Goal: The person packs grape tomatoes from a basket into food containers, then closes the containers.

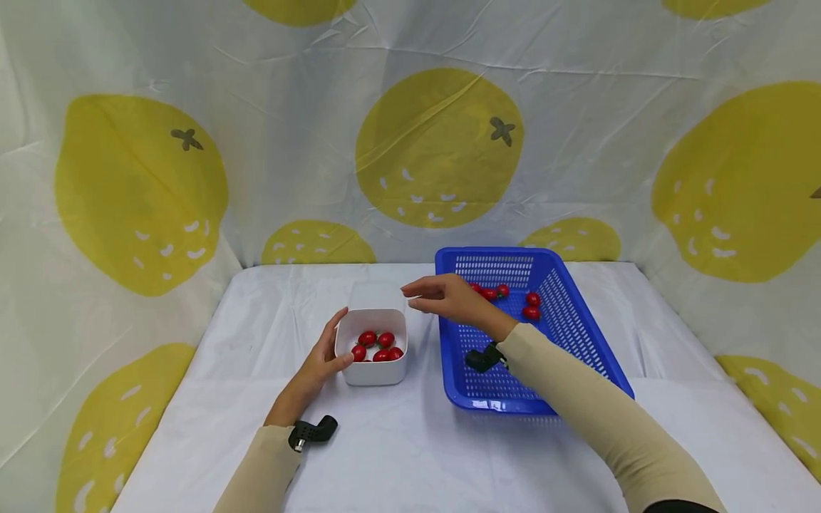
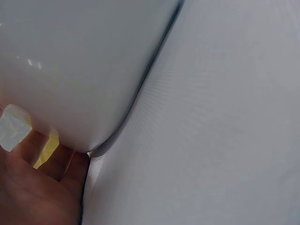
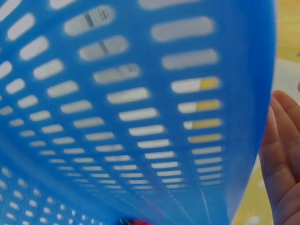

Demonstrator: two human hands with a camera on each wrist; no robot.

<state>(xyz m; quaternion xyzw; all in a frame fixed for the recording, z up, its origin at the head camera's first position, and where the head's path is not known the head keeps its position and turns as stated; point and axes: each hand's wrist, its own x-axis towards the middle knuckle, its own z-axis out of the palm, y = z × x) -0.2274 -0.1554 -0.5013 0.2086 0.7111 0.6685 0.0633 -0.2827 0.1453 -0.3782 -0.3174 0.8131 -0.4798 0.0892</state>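
Note:
A white container point(image 1: 375, 372) sits on the table with several red cherry tomatoes point(image 1: 378, 345) inside. My left hand point(image 1: 335, 343) grips its left side, fingers at the far corner and thumb on the near wall; the left wrist view shows the container wall point(image 2: 70, 61) against my palm point(image 2: 37, 187). To its right stands a blue slotted basket point(image 1: 444, 342) with several tomatoes point(image 1: 531, 306) at its far end. My right hand point(image 1: 413, 298) hovers over the basket's left rim, fingers loosely extended toward the container, holding nothing. The right wrist view shows the basket point(image 3: 117, 117) and my empty palm point(image 3: 281, 154).
A white cloth point(image 1: 410, 442) covers the table. A white backdrop with yellow lemon prints point(image 1: 436, 149) hangs behind and on both sides. Bare cloth point(image 2: 211, 117) lies in front of the container and basket. Black wrist cameras point(image 1: 311, 431) sit on both forearms.

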